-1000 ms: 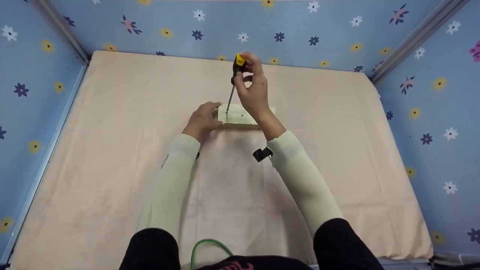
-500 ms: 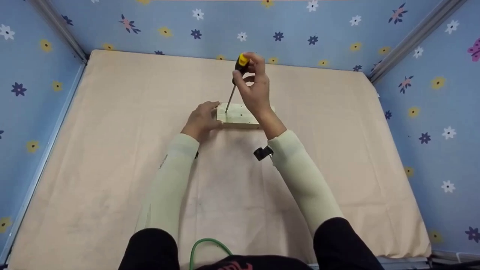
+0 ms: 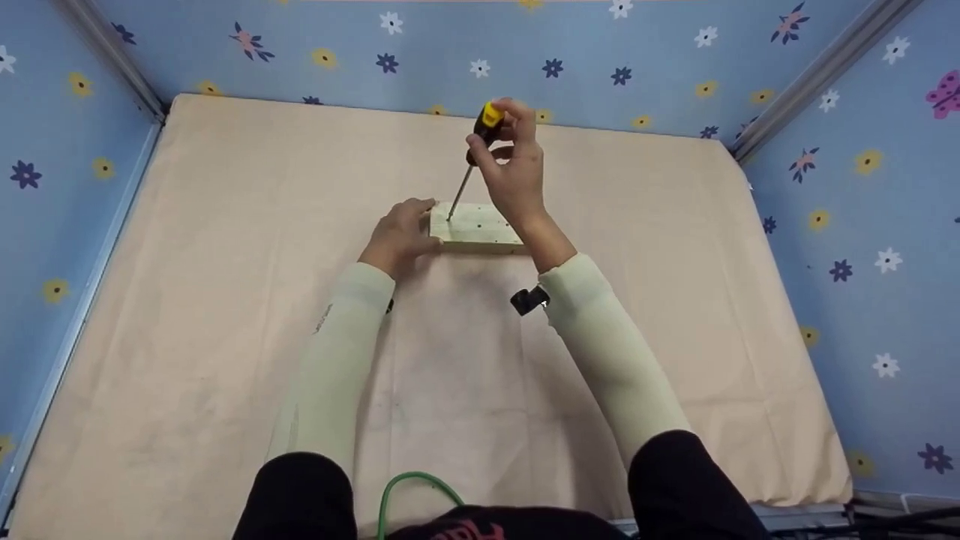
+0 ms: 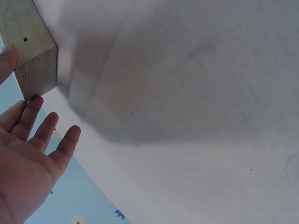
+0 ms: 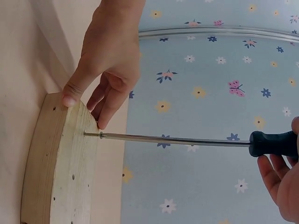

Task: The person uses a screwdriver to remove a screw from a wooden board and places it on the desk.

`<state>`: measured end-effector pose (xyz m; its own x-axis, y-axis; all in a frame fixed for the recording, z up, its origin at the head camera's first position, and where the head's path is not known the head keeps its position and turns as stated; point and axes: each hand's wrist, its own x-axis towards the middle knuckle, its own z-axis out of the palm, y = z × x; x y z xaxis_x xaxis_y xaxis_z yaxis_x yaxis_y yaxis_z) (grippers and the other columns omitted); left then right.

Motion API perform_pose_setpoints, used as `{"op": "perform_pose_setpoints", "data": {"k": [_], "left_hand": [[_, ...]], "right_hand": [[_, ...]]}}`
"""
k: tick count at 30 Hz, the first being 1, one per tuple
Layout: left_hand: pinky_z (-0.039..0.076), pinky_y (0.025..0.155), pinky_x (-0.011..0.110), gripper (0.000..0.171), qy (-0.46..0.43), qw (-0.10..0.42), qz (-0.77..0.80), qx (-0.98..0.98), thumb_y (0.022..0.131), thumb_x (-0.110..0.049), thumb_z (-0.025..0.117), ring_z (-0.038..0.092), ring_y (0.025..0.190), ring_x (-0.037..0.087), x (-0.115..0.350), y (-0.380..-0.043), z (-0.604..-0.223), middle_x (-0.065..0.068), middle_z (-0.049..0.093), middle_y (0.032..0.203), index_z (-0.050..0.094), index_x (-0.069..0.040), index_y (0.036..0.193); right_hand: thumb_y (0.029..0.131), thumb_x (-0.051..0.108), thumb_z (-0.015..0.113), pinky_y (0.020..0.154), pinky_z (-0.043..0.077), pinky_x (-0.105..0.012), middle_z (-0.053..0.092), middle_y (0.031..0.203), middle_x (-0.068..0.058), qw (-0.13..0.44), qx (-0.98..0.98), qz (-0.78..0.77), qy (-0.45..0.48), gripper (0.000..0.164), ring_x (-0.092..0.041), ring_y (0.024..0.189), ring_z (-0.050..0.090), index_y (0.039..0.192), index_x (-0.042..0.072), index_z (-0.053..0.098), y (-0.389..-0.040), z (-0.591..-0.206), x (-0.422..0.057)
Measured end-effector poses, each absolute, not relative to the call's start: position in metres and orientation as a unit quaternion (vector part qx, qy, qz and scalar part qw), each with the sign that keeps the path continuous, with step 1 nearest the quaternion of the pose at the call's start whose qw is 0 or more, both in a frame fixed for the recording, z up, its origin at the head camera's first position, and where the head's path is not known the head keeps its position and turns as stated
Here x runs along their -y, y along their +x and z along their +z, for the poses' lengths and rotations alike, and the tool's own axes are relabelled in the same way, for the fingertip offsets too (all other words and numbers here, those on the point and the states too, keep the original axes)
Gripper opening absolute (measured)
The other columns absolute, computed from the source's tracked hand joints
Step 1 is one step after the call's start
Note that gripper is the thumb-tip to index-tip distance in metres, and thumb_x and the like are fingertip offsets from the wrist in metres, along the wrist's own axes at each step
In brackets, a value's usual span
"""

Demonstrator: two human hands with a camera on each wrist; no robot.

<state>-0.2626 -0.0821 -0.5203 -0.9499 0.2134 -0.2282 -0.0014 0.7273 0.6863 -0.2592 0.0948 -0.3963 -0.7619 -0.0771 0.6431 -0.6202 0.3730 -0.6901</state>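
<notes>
Begins at far left with a blue flowered wall (image 3: pixel 45 240), beside a table (image 3: pixel 225 315) draped in beige cloth. Reaches in along a pale sleeve (image 3: pixel 326 375) to the left hand (image 3: pixel 397 234), spread wide across the left end of a wooden block (image 3: pixel 472 234): thumb on the near edge, fingertip at the far edge, remaining fingers loose and slightly bent off the end. Holds the block this way flat on the cloth, between both hands, long axis running left to right, right end hidden behind the right wrist in the head view.

Shows, close to that left end, a screw (image 5: pixel 93 134) standing out of the top face, threads partly bare above the wood, so far nearer to the left fingers than to the right. Meets the screw's head with the tip of a screwdriver (image 5: pixel 177 139), roughly in line with the screw in the right wrist view, leaning up and to the right in the head view. Bears, farther along the top face, a small dark spot (image 3: pixel 480 226), perhaps a hole.

Grips the handle (image 3: pixel 486 129), well above the block, with the right hand (image 3: pixel 517 165), thumb and fingers bent round it. Ends at right with a black camera (image 3: pixel 525 301) at the wrist and another flowered wall (image 3: pixel 885 292).
</notes>
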Motion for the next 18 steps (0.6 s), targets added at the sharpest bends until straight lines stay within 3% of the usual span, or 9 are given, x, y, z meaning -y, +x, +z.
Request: {"op": "perform_pose_setpoints", "data": {"k": [18], "left_hand": [[0.029, 0.119, 0.04, 0.076, 0.054, 0.151, 0.354, -0.921, 0.08, -0.02, 0.075, 0.037, 0.14, 0.026, 0.0797, -0.2609, -0.5209, 0.007, 0.044, 0.149, 0.04, -0.011, 0.147]], "right_hand": [[0.093, 0.021, 0.063, 0.07, 0.056, -0.027, 0.06, 0.108, -0.015, 0.274, 0.783, 0.509, 0.229, 0.041, -0.014, 0.09, 0.064, 0.126, 0.01, 0.04, -0.2569, -0.4002, -0.0995]]}}
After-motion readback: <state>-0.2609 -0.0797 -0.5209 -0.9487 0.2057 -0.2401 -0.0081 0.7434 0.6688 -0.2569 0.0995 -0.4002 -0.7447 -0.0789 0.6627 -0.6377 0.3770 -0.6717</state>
